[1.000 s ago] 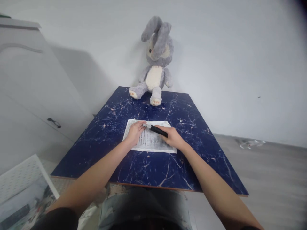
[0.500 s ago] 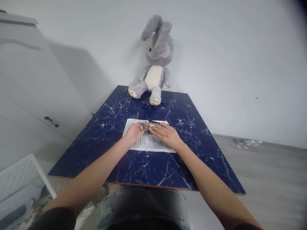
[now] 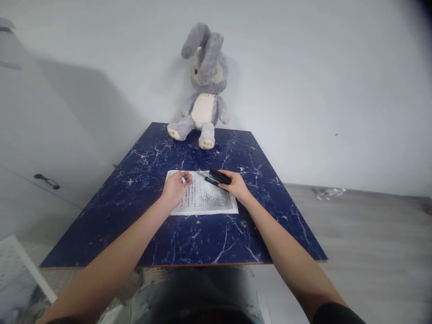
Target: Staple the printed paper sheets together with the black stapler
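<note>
A black stapler [image 3: 218,176] with a silver metal strip sticking out at its left end is gripped in my right hand [image 3: 235,183], over the upper right part of a printed sheet [image 3: 212,202]. My left hand [image 3: 175,186] is by the sheet's left side, apart from the stapler. Its fingers are slightly bent, with a gap between thumb and fingers where a pale patch shows. I see nothing clearly held there. The printed paper lies flat on the dark blue marbled table [image 3: 216,238].
A grey plush rabbit [image 3: 204,108] sits at the table's back edge against the wall. On the left is a white cabinet with a dark handle [image 3: 47,181]. A clear plastic item [image 3: 329,193] lies on the floor at the right.
My hands were together over the stapler; now the left has drawn away to the left. My right hand now has the stapler between thumb and fingers. The view has shifted slightly right.
</note>
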`<state>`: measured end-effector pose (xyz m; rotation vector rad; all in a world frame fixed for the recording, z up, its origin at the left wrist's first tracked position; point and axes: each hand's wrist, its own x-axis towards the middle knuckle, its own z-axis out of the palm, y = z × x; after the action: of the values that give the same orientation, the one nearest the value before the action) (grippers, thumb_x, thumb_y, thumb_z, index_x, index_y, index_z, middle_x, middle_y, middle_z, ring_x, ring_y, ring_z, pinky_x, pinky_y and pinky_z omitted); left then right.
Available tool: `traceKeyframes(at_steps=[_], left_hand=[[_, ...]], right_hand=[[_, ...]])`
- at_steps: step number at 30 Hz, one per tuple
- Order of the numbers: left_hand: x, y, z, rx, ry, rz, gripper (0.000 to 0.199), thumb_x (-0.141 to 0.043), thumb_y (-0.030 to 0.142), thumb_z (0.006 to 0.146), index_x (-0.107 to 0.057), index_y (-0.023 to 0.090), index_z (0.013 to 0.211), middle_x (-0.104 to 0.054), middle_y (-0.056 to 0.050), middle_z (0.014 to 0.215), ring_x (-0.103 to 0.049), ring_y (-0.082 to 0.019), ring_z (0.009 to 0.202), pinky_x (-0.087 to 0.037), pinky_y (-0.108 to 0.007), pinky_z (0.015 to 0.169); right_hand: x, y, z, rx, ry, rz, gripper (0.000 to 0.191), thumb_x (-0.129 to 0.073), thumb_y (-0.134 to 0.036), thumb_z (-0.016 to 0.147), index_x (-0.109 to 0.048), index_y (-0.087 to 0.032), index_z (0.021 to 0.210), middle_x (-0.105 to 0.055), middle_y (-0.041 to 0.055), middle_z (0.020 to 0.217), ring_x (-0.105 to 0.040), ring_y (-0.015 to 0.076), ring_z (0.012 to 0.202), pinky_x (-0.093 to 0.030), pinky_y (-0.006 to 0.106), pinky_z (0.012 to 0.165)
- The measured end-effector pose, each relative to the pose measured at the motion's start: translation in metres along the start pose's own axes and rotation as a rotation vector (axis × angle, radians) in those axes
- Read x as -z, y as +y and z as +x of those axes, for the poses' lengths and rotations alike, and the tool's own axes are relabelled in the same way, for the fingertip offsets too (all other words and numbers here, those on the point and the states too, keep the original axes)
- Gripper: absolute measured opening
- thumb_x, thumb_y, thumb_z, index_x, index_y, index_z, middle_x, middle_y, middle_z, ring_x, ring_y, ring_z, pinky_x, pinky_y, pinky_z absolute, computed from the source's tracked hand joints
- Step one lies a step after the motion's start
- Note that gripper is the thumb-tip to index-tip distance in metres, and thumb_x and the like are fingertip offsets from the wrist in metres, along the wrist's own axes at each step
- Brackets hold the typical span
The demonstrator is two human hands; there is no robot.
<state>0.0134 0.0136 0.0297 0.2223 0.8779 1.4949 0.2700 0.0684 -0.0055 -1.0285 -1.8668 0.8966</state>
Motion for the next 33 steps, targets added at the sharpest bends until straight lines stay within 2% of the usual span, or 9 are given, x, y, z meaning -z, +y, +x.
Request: traceKeyframes(at_steps=[3,4,6,8,10,13,19,27,33], left_hand=[[-0.001,-0.001,-0.001,0.016,-0.01,0.0,0.02,-0.048,0.017,0.098,-0.065,0.012,0.09,-0.066,-0.011,0.079,-0.067,-0.019,0.074,-0.059,-0.029,0.072],[-0.001,-0.001,-0.002,0.019,-0.014,-0.003,0.019,-0.048,0.018,0.099,-0.066,0.012,0.092,-0.067,-0.012,0.08,-0.067,-0.019,0.075,-0.059,-0.03,0.073],[-0.001,0.0,-0.002,0.028,-0.025,-0.009,0.02,-0.048,0.019,0.099,-0.067,0.011,0.096,-0.068,-0.012,0.081,-0.068,-0.02,0.076,-0.06,-0.032,0.075],[-0.002,0.0,-0.003,0.039,-0.05,-0.009,0.023,-0.047,0.02,0.1,-0.068,0.01,0.098,-0.069,-0.014,0.083,-0.07,-0.021,0.078,-0.061,-0.033,0.078],[-0.002,0.0,-0.004,0.058,-0.087,-0.002,0.027,-0.045,0.023,0.102,-0.068,0.008,0.099,-0.071,-0.016,0.085,-0.071,-0.022,0.081,-0.061,-0.034,0.083],[-0.002,-0.001,-0.006,0.095,-0.153,0.008,0.037,-0.043,0.03,0.104,-0.069,0.003,0.101,-0.073,-0.022,0.093,-0.073,-0.026,0.091,-0.061,-0.038,0.093],[-0.002,-0.002,-0.009,0.139,-0.264,0.028,0.047,-0.042,0.039,0.105,-0.069,0.002,0.114,-0.073,-0.028,0.115,-0.071,-0.033,0.115,-0.054,-0.042,0.108],[0.001,-0.002,-0.009,0.174,-0.353,0.049,0.053,-0.041,0.043,0.105,-0.068,-0.001,0.12,-0.07,-0.03,0.125,-0.067,-0.035,0.124,-0.046,-0.044,0.117],[0.0,-0.001,-0.012,0.206,-0.431,0.044,0.061,-0.038,0.048,0.105,-0.062,-0.003,0.129,-0.064,-0.032,0.135,-0.061,-0.037,0.132,-0.043,-0.045,0.119]], right_hand=[[0.019,-0.002,0.004,0.006,-0.079,-0.021,0.053,-0.08,-0.029,0.078,-0.071,-0.022,0.13,-0.076,0.0085,0.122,-0.072,0.0282,0.109,-0.055,0.045,0.101],[0.028,0.0,0.006,-0.007,-0.055,-0.053,0.05,-0.077,-0.036,0.082,-0.072,-0.021,0.13,-0.076,0.0097,0.118,-0.072,0.0277,0.105,-0.056,0.045,0.097],[0.047,0.01,0.01,-0.038,0.1,-0.224,0.04,-0.068,-0.042,0.09,-0.075,-0.018,0.122,-0.076,0.0113,0.108,-0.071,0.0269,0.094,-0.056,0.045,0.092],[0.062,0.024,0.012,-0.051,0.247,-0.475,0.033,-0.064,-0.035,0.091,-0.077,-0.016,0.115,-0.073,0.0126,0.104,-0.067,0.0279,0.094,-0.054,0.048,0.095],[0.071,0.037,0.014,-0.046,0.264,-0.658,0.034,-0.062,-0.025,0.088,-0.077,-0.016,0.118,-0.07,0.014,0.112,-0.063,0.0294,0.101,-0.05,0.049,0.101],[0.072,0.049,0.016,-0.045,0.206,-0.777,0.037,-0.058,-0.017,0.089,-0.076,-0.015,0.122,-0.068,0.0147,0.124,-0.061,0.0299,0.108,-0.047,0.047,0.106],[0.071,0.053,0.018,-0.125,0.188,-0.801,0.028,-0.058,-0.012,0.086,-0.08,-0.016,0.103,-0.076,0.0129,0.106,-0.067,0.0256,0.092,-0.052,0.04,0.096],[0.07,0.05,0.017,-0.144,0.249,-0.761,0.037,-0.057,-0.012,0.081,-0.078,-0.015,0.111,-0.077,0.0091,0.087,-0.07,0.023,0.077,-0.054,0.033,0.081],[0.073,0.046,0.016,-0.161,0.211,-0.731,0.022,-0.063,-0.023,0.085,-0.079,-0.016,0.097,-0.078,0.0113,0.094,-0.072,0.023,0.081,-0.055,0.034,0.083]])
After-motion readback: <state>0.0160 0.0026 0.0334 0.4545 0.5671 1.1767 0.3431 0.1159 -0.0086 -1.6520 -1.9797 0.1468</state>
